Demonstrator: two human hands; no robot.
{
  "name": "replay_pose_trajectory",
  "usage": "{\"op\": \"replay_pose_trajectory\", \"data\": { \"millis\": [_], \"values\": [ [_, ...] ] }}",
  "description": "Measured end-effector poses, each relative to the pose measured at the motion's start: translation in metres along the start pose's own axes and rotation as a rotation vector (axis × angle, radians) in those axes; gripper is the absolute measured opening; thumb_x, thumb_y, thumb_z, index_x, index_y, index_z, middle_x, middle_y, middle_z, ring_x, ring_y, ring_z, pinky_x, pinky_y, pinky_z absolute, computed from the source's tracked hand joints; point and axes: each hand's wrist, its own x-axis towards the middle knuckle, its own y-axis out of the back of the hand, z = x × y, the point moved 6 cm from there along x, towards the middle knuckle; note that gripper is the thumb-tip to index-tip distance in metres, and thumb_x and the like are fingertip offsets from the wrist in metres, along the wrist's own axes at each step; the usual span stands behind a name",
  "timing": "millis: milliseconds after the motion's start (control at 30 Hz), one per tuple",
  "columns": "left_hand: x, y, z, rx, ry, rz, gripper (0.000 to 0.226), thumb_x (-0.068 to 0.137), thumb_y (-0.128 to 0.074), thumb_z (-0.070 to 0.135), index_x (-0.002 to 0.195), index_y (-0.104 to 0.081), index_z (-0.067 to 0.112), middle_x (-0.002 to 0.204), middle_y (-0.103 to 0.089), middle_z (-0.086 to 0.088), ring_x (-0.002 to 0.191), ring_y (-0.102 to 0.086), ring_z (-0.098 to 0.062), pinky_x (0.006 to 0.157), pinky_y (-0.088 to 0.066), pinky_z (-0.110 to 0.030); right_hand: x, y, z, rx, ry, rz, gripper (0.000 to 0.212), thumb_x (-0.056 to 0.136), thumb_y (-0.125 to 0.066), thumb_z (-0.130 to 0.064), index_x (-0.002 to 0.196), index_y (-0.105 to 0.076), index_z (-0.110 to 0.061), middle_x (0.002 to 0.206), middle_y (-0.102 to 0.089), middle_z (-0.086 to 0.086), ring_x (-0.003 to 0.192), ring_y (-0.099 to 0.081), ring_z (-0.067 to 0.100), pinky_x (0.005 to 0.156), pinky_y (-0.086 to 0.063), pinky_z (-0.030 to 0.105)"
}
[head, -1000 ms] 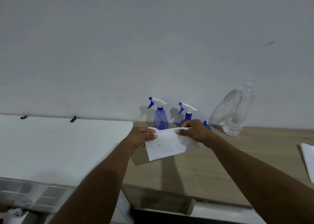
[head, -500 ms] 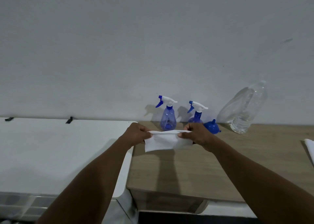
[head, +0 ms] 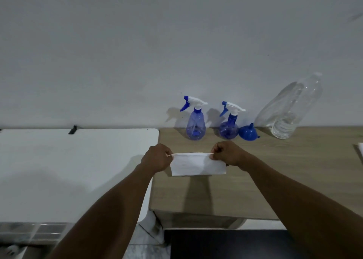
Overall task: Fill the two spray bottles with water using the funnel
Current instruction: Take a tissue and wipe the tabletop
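- A white tissue [head: 198,165] is pinched at its top corners by the left hand [head: 157,157] and the right hand [head: 227,153].
- The spray bottles [head: 195,125] are stood capped on the bench [head: 275,180], with the funnel [head: 247,134] just beside them; filling is judged not begun.

Bare left grip [head: 157,157] and bare right grip [head: 227,153], forearms [head: 110,203] likewise bare, apparently unsleeved to the frame's edge.

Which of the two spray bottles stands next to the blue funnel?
The darker spray bottle on the right; the funnel sits just beside it, while the paler spray bottle stands farther left.
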Motion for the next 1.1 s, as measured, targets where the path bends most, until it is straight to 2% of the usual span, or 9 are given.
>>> {"op": "replay_pose_trajectory", "data": {
  "millis": [100,267,333,433,533,733,867,933,1100],
  "values": [
    [0.011,0.007,0.007,0.019,-0.008,0.117,0.023,0.086,-0.069,0.036,0.104,-0.075,0.023,0.108,-0.072,-0.004,0.099,-0.068,-0.026,0.085,-0.054,-0.033,0.018,0.007,-0.010,-0.148,0.077,0.143,0.005,0.089,-0.070,-0.019,0.089,-0.067,-0.015,0.091,-0.066,-0.001,0.089,-0.064,0.018,0.077,-0.050,0.025],
    [0.027,0.008,0.018,0.015,-0.135,0.268,0.020,0.089,-0.061,0.025,0.101,-0.077,0.021,0.088,-0.076,-0.006,0.082,-0.070,-0.029,0.072,-0.055,-0.032,0.026,0.009,-0.020,-0.211,0.196,0.433,0.013,0.091,-0.068,-0.019,0.082,-0.061,-0.025,0.081,-0.062,-0.009,0.076,-0.061,0.007,0.072,-0.050,0.022],
    [0.030,-0.002,0.010,-0.026,-0.147,0.263,0.025,0.089,-0.063,0.025,0.111,-0.075,0.022,0.098,-0.077,-0.005,0.091,-0.071,-0.028,0.081,-0.057,-0.034,0.025,-0.001,-0.013,-0.306,0.239,0.470,0.010,0.088,-0.071,-0.021,0.084,-0.063,-0.027,0.088,-0.064,-0.007,0.083,-0.060,0.010,0.077,-0.052,0.027],
    [0.033,-0.041,-0.014,0.030,-0.103,0.020,0.056,0.088,-0.063,0.034,0.141,-0.056,0.016,0.139,-0.060,-0.010,0.129,-0.055,-0.029,0.108,-0.043,-0.036,0.026,-0.030,0.016,-0.482,0.180,0.353,0.020,0.083,-0.072,-0.027,0.102,-0.068,-0.026,0.112,-0.066,-0.002,0.105,-0.057,0.019,0.091,-0.048,0.036],
    [0.029,-0.071,-0.032,0.209,-0.080,-0.154,0.075,0.084,-0.048,0.042,0.153,-0.035,0.019,0.156,-0.036,-0.015,0.147,-0.028,-0.032,0.116,-0.032,-0.042,0.027,-0.058,0.042,-0.646,0.103,0.179,0.034,0.085,-0.063,-0.038,0.118,-0.062,-0.027,0.125,-0.061,-0.002,0.115,-0.053,0.020,0.094,-0.046,0.039],
    [0.020,-0.072,-0.046,0.367,-0.166,-0.087,0.062,0.092,-0.049,0.032,0.151,-0.036,0.017,0.160,-0.028,-0.010,0.149,-0.022,-0.029,0.119,-0.025,-0.044,0.037,-0.067,0.030,-0.743,0.291,0.314,0.038,0.087,-0.063,-0.035,0.123,-0.064,-0.022,0.136,-0.057,0.005,0.125,-0.051,0.027,0.097,-0.045,0.043],
    [0.022,-0.072,-0.050,0.419,-0.178,-0.159,0.061,0.095,-0.046,0.032,0.154,-0.031,0.021,0.164,-0.020,-0.006,0.151,-0.020,-0.026,0.121,-0.018,-0.047,0.059,-0.088,0.012,-0.711,0.291,0.093,0.049,0.093,-0.056,-0.039,0.139,-0.052,-0.022,0.156,-0.038,0.002,0.143,-0.034,0.025,0.110,-0.038,0.046],
    [0.024,-0.071,-0.049,0.430,-0.177,-0.193,0.062,0.096,-0.045,0.031,0.155,-0.028,0.023,0.165,-0.017,-0.004,0.152,-0.017,-0.024,0.122,-0.014,-0.049,0.064,-0.099,0.011,-0.732,0.238,0.030,0.049,0.093,-0.054,-0.040,0.137,-0.051,-0.020,0.151,-0.042,0.005,0.137,-0.040,0.027,0.105,-0.044,0.047],
    [0.026,-0.071,-0.044,0.444,-0.156,-0.220,0.064,0.095,-0.048,0.030,0.156,-0.027,0.024,0.166,-0.013,-0.004,0.154,-0.013,-0.025,0.123,-0.011,-0.049,0.074,-0.103,-0.006,-0.851,0.236,0.132,0.041,0.094,-0.049,-0.044,0.127,-0.057,-0.022,0.133,-0.053,0.008,0.122,-0.049,0.030,0.100,-0.044,0.047]
  ]
}}
